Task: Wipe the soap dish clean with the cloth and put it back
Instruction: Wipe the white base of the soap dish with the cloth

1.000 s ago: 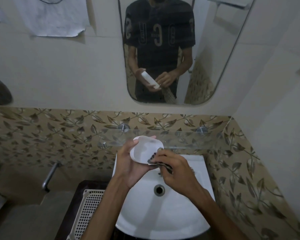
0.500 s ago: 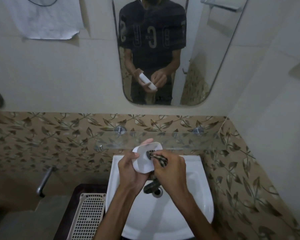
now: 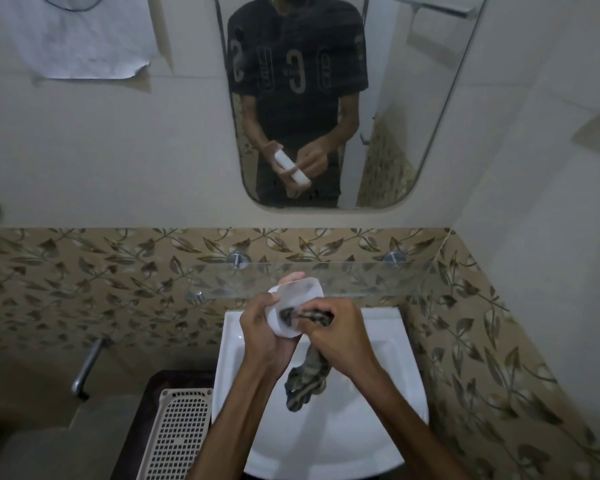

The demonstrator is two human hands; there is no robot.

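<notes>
Above the white sink (image 3: 378, 427), my left hand (image 3: 262, 336) holds a white soap dish (image 3: 297, 294) tilted on edge, its hollow side facing me. My right hand (image 3: 336, 336) grips a dark patterned cloth (image 3: 307, 375) and presses a bunched part of it into the dish's hollow. The rest of the cloth hangs down over the basin. The two hands touch around the dish. The mirror (image 3: 326, 98) reflects the dish and both hands.
A glass shelf (image 3: 361, 278) on metal pegs runs along the leaf-patterned tiles just behind the dish. A white perforated basket (image 3: 175, 434) stands left of the sink, and a metal pipe handle (image 3: 87, 365) juts from the left wall. The right wall is close.
The dish has tipped more upright in my left hand. My right hand has worked the cloth deeper into the hollow, and the cloth's tail now hangs over the drain.
</notes>
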